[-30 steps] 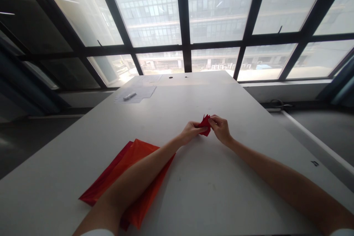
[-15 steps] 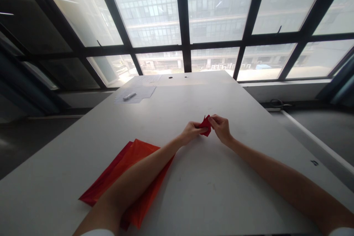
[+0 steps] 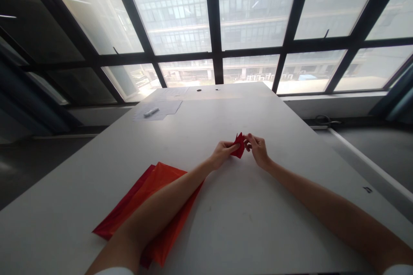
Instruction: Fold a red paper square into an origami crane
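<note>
A small folded piece of red paper (image 3: 239,145) is held just above the white table (image 3: 245,223), a little beyond its middle. My left hand (image 3: 222,154) pinches its left lower side. My right hand (image 3: 257,148) pinches its right edge with thumb and fingertips. Both hands are closed on the paper, and their fingers hide part of it. My left forearm lies across a stack of red and orange paper sheets (image 3: 161,180).
At the far left of the table lie white paper sheets (image 3: 169,106) with a small white marker-like object (image 3: 151,112) on them. Two round holes (image 3: 207,90) sit near the far edge. Large dark-framed windows rise behind; the floor drops away on both sides.
The folded red paper has tilted slightly and looks narrower. My right fingers have shifted a little along its right edge. The arms have stayed in place.
</note>
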{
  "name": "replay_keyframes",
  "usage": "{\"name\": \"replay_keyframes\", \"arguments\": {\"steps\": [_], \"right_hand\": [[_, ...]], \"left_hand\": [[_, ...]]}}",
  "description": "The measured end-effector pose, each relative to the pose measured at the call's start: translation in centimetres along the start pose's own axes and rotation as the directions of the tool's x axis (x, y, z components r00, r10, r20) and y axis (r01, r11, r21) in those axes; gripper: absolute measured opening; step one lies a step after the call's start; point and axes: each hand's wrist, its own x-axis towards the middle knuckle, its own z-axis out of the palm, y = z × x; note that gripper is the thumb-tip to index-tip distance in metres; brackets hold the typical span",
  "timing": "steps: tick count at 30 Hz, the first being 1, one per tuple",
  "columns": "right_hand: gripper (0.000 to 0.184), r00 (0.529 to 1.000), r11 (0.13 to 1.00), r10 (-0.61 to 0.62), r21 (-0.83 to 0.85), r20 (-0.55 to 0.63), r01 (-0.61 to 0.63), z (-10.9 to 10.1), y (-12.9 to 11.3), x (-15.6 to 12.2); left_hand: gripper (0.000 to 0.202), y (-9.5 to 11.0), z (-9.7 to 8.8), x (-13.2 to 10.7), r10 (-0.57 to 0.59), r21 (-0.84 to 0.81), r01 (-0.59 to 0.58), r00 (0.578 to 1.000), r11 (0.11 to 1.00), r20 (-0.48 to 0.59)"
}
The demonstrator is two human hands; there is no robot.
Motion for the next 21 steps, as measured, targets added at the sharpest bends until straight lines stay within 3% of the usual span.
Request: {"name": "replay_keyframes", "arguments": {"steps": [9, 21], "right_hand": [[0.032, 0.994, 0.998, -0.032, -0.063, -0.1, 0.026, -0.24, 0.13, 0.36], [0.032, 0.996, 0.999, 0.05, 0.021, -0.08, -0.048, -0.02, 0.26, 0.28]], "left_hand": [[0.05, -0.11, 0.0, -0.09, -0.004, 0.003, 0.004, 1.0, 1.0, -0.011], [0.05, -0.11, 0.11, -0.02, -0.003, -0.004, 0.003, 1.0, 1.0, -0.03]]}}
